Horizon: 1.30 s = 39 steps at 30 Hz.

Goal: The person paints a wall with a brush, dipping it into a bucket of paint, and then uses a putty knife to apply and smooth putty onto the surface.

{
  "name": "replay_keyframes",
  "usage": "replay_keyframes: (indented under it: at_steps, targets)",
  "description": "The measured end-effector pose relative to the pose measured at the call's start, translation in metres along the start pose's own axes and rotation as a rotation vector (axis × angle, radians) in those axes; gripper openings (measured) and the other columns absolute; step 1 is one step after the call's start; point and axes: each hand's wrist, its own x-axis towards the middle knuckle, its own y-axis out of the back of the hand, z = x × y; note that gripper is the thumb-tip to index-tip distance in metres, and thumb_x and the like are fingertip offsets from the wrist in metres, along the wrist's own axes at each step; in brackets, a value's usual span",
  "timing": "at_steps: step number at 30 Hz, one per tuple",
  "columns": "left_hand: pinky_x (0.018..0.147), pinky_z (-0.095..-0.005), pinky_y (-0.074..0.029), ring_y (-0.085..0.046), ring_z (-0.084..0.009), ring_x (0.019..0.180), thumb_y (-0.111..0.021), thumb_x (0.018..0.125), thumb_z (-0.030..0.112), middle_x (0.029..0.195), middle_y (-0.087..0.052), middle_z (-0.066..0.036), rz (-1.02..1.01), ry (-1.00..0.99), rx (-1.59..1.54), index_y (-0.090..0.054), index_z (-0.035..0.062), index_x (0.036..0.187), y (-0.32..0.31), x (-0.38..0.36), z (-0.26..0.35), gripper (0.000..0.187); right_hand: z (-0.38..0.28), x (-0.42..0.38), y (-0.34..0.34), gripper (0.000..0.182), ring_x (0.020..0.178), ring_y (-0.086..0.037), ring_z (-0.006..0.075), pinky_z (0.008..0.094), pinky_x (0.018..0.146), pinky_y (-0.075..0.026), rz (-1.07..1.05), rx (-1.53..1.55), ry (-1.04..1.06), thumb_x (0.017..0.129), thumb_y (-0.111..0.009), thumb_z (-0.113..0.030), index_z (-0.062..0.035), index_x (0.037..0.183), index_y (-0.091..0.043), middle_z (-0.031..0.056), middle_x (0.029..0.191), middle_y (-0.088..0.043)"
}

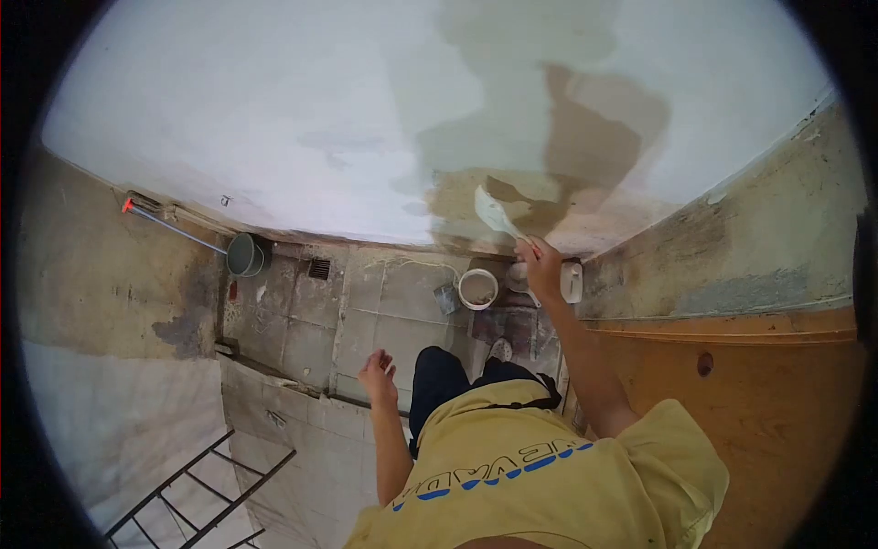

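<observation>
**Trowel on the wet patch, bucket below**

The right hand (540, 263) has its fingers wrapped round the handle of a trowel (495, 214), whose pale blade is pressed flat against the wall (274, 119) at the lower edge of a damp, darker patch (558, 119) of plaster. The left hand (378, 375) hangs free with its fingers loosely spread, holding nothing and touching nothing.

Taking the white bucket (477, 289) on the floor as the marker: the trowel blade is just above it on the wall, and the right hand is up and to its right. A small grey tub (446, 298) stands just to the bucket's left. A white container (572, 281) sits to its right, partly hidden behind the right wrist. The person's dark trouser legs (439, 375) and a shoe (499, 349) are just below the bucket. Well to its left a floor drain (319, 268) is set in the tiled floor (311, 329), and further left a grey bucket (245, 254) stands by a long pole with a red tip (169, 222) lying along the wall base. A brown door (759, 403) stands to the bucket's right, and a black metal frame (201, 494) lies far down to its left
</observation>
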Motion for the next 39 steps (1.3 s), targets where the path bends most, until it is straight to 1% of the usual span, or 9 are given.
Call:
replay_keyframes:
  at_steps: [8, 11, 14, 16, 20, 23, 26, 33, 39]
  targets:
    - [0.066, -0.0298, -0.044, -0.061, -0.0142, 0.079, -0.063, 0.086, 0.019, 0.081, -0.063, -0.002, -0.11, 0.153, 0.079, -0.065, 0.0061, 0.094, -0.018, 0.028, -0.001, 0.016, -0.007, 0.039, -0.098, 0.026, 0.062, -0.057, 0.0256, 0.0337, 0.06, -0.045, -0.034, 0.041, 0.191, 0.09, -0.061, -0.017, 0.0049, 0.104, -0.062, 0.0192, 0.074, -0.062]
    - [0.063, -0.0273, -0.043, -0.061, -0.0131, 0.077, -0.065, 0.085, 0.019, 0.078, -0.063, -0.001, -0.212, 0.042, 0.255, -0.065, 0.0058, 0.09, -0.019, 0.055, 0.028, 0.014, 0.001, 0.042, -0.122, 0.025, 0.067, -0.058, 0.0175, 0.0298, 0.063, -0.046, 0.039, -0.039, 0.161, 0.09, -0.063, -0.017, 0.0019, 0.107, -0.064, 0.0152, 0.079, -0.065]
    - [0.058, -0.0267, -0.042, -0.061, -0.015, 0.073, -0.064, 0.087, 0.019, 0.078, -0.063, -0.003, -0.194, -0.088, 0.369, -0.065, 0.0034, 0.091, -0.015, 0.084, 0.05, 0.017, 0.024, 0.045, -0.131, 0.028, 0.068, -0.06, 0.0208, 0.0314, 0.064, -0.048, 0.19, -0.13, 0.23, 0.09, -0.064, -0.018, 0.002, 0.109, -0.064, 0.0178, 0.082, -0.066]
    - [0.059, -0.027, -0.042, -0.061, -0.0127, 0.075, -0.064, 0.085, 0.018, 0.078, -0.064, -0.002, -0.18, -0.07, 0.268, -0.064, 0.005, 0.087, -0.014, 0.109, 0.065, 0.013, 0.007, 0.038, -0.126, 0.027, 0.069, -0.062, 0.0327, 0.0395, 0.063, -0.048, 0.191, -0.156, 0.136, 0.09, -0.062, -0.017, 0.0031, 0.108, -0.063, 0.0215, 0.083, -0.064]
    - [0.059, -0.0264, -0.042, -0.062, -0.0139, 0.076, -0.063, 0.085, 0.017, 0.079, -0.065, -0.003, -0.138, 0.007, 0.176, -0.065, 0.0047, 0.088, -0.029, 0.133, 0.082, 0.013, 0.013, 0.011, -0.121, 0.029, 0.07, -0.062, 0.0328, 0.0398, 0.064, -0.048, 0.31, -0.162, 0.032, 0.092, -0.061, -0.019, 0.0031, 0.11, -0.063, 0.0212, 0.083, -0.064]
    - [0.065, -0.032, -0.043, -0.06, -0.0166, 0.079, -0.061, 0.087, 0.021, 0.086, -0.063, -0.004, -0.268, 0.017, 0.297, -0.064, 0.0061, 0.096, -0.043, 0.154, 0.075, 0.018, 0.018, -0.011, -0.108, 0.032, 0.068, -0.062, 0.0239, 0.032, 0.066, -0.048, 0.453, -0.268, 0.053, 0.093, -0.06, -0.021, 0.0055, 0.11, -0.062, 0.017, 0.079, -0.066]
    - [0.066, -0.0319, -0.044, -0.06, -0.0165, 0.08, -0.06, 0.087, 0.021, 0.087, -0.064, -0.004, -0.442, 0.084, 0.372, -0.065, 0.0056, 0.097, -0.068, 0.162, 0.062, 0.019, 0.007, -0.032, -0.098, 0.031, 0.069, -0.062, 0.0246, 0.0325, 0.065, -0.048, 0.373, -0.234, -0.102, 0.093, -0.059, -0.02, 0.0047, 0.112, -0.062, 0.0166, 0.077, -0.065]
    - [0.063, -0.0281, -0.046, -0.062, -0.0137, 0.075, -0.062, 0.086, 0.023, 0.08, -0.066, -0.004, -0.704, -0.136, 0.643, -0.068, 0.0031, 0.089, -0.131, 0.118, 0.069, 0.021, -0.014, -0.028, -0.136, 0.027, 0.076, -0.058, 0.0289, 0.0385, 0.068, -0.045, 0.34, -0.262, 0.118, 0.091, -0.061, -0.018, -0.0001, 0.111, -0.064, 0.0158, 0.084, -0.063]
    - [0.065, -0.0291, -0.046, -0.063, -0.0154, 0.076, -0.064, 0.086, 0.023, 0.084, -0.067, -0.005, -0.589, -0.047, 0.502, -0.066, 0.0031, 0.091, -0.109, 0.093, 0.064, 0.021, -0.007, 0.009, -0.167, 0.027, 0.078, -0.059, 0.0323, 0.0402, 0.069, -0.045, 0.262, -0.242, 0.095, 0.091, -0.06, -0.019, 0.0006, 0.11, -0.064, 0.0168, 0.084, -0.062]
